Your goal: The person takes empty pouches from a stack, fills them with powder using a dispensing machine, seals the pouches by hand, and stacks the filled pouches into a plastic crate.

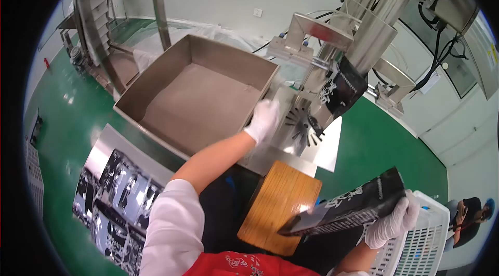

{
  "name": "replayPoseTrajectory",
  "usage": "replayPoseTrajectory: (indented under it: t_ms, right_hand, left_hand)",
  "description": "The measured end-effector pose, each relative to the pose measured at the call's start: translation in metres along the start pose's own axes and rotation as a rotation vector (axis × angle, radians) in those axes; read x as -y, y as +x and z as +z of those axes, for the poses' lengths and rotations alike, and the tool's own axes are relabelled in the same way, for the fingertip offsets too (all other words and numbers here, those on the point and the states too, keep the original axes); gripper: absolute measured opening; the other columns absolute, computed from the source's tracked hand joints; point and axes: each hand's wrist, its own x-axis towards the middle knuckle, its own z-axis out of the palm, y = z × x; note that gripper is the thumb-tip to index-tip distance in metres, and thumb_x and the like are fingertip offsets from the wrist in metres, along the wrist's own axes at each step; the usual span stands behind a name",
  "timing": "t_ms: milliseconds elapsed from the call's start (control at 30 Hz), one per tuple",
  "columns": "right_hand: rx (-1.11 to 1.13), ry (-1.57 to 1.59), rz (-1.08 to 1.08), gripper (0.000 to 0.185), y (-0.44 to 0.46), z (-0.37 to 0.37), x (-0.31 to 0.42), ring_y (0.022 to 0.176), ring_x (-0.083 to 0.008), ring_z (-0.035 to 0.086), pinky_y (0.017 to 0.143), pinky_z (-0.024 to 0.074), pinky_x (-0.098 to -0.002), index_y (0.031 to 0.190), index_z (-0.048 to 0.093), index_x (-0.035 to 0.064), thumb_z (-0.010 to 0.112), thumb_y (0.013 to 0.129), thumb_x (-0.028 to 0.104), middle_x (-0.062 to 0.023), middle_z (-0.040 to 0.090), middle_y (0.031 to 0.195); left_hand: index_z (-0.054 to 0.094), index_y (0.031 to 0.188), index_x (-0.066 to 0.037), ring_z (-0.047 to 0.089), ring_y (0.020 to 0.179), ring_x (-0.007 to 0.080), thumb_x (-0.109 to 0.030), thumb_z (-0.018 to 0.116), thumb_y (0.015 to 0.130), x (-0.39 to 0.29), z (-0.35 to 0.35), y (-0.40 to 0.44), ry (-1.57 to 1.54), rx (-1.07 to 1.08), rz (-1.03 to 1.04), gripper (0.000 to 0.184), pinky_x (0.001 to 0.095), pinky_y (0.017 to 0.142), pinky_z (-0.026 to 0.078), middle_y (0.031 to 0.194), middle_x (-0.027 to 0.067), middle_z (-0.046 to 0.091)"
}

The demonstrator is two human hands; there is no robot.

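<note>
My left hand (264, 120), in a white glove, is over the right rim of a large square metal tray (192, 115). Its fingers are smeared and partly turned away, so their pose is unclear. My right hand (396, 221), also gloved, grips one end of a black printed pouch (353, 206). The pouch slants across my front, its far end over a wooden block (280, 206). Another black pouch (343, 88) hangs at the metal filling machine (371, 42). Below it is a slotted star-shaped metal plate (303, 125).
Several glossy black and silver pouches (117, 198) are stacked at lower left. A white plastic basket (426, 232) stands at lower right, with a person (465, 219) beyond it. A slatted conveyor (99, 11) rises at upper left. The floor (67, 120) is green.
</note>
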Motion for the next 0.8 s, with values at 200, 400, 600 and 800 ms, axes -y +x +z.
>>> replayPoseTrajectory:
  t_ms: [200,400,600,800]
  right_hand:
    - [0.373,-0.207,0.210,0.027,0.044,0.070,-0.052,0.076,-0.0106,0.054,0.073,0.0448,-0.0237,0.113,0.064,-0.0012,0.051,0.100,0.019,-0.0084,0.068,0.105]
    - [0.767,-0.380,0.511,0.054,0.044,0.113,-0.103,0.056,-0.0069,0.041,0.056,0.0406,-0.0257,0.134,0.054,0.0066,0.071,0.083,0.008,0.0057,0.042,0.060]
    - [0.816,-0.641,0.288,0.051,0.060,0.155,-0.127,0.076,-0.0340,0.066,0.071,0.0505,-0.0423,0.115,0.060,0.0021,0.070,0.083,0.040,-0.0156,0.067,0.078]
    - [0.665,-0.428,0.088,0.044,0.073,0.197,-0.145,0.082,-0.0452,0.061,0.073,0.0470,-0.0490,0.087,0.063,-0.0071,0.056,0.091,0.037,-0.0288,0.063,0.082]
  left_hand:
    - [0.049,0.134,0.004,0.047,0.126,0.0211,-0.054,0.035,0.100,0.022,0.075,0.141,-0.978,-0.010,-0.632,0.068,0.0335,0.108,0.032,0.134,0.0137,0.054]
    - [0.040,0.140,0.005,0.037,0.137,0.0245,-0.019,0.052,0.090,0.034,0.077,0.093,-0.872,0.067,-0.453,0.057,0.0309,0.110,0.032,0.142,0.0159,0.046]
    - [0.005,0.151,0.004,0.021,0.144,0.0343,-0.022,0.085,0.064,-0.024,0.053,-0.003,-0.318,0.496,0.030,0.121,0.0362,0.119,0.019,0.154,0.0250,0.018]
    - [0.044,0.122,-0.007,0.048,0.099,0.0206,-0.053,0.048,0.086,-0.090,0.082,-0.021,-1.258,0.477,-0.515,0.059,0.0306,0.088,0.042,0.110,0.0095,0.050]
